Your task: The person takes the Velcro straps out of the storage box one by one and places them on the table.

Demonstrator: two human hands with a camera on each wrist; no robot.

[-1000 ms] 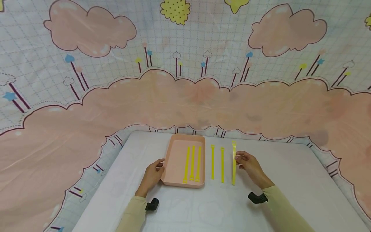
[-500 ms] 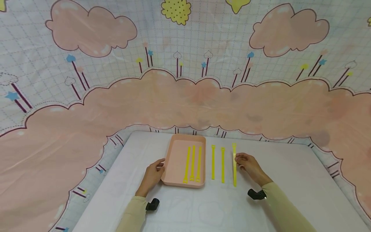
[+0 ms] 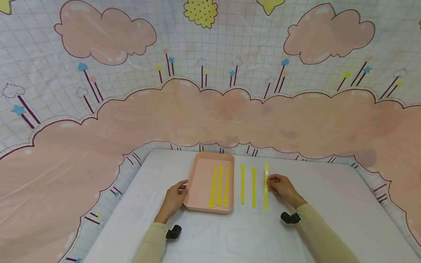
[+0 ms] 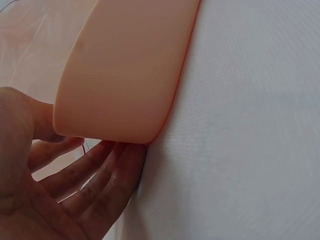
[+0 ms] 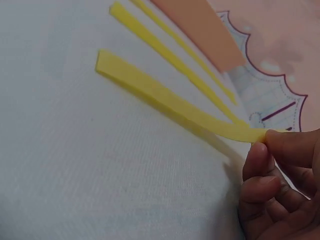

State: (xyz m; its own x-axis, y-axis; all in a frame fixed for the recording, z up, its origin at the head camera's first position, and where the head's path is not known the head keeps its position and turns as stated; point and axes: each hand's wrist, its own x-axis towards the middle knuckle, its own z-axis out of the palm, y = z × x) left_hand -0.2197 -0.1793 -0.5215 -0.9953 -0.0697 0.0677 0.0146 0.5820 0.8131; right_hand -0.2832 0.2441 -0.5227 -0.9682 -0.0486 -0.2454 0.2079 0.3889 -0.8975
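Note:
My left hand (image 3: 173,199) holds the left side of a pink tray (image 3: 197,182). In the left wrist view, thumb and fingers (image 4: 100,190) meet the tray's wall (image 4: 120,75), which hides their tips. Three yellow hook-and-loop cable ties (image 3: 219,186) lie lengthwise in the tray's right half. Two more cable ties (image 3: 242,184) lie on the table right of it. My right hand (image 3: 285,188) pinches another cable tie (image 3: 266,190) between thumb and fingers. In the right wrist view, that tie (image 5: 165,102) bends slightly above its shadow; its far end is partly hidden by the hand.
A white-covered table (image 3: 230,241) lies beneath everything. Behind it hangs a patterned cloth (image 3: 230,117) with pink clouds. Black devices (image 3: 291,217) sit at both wrists.
The right hand's cable tie has come slightly lower and nearer, and the right forearm has shifted a little left. My left hand stays at the tray.

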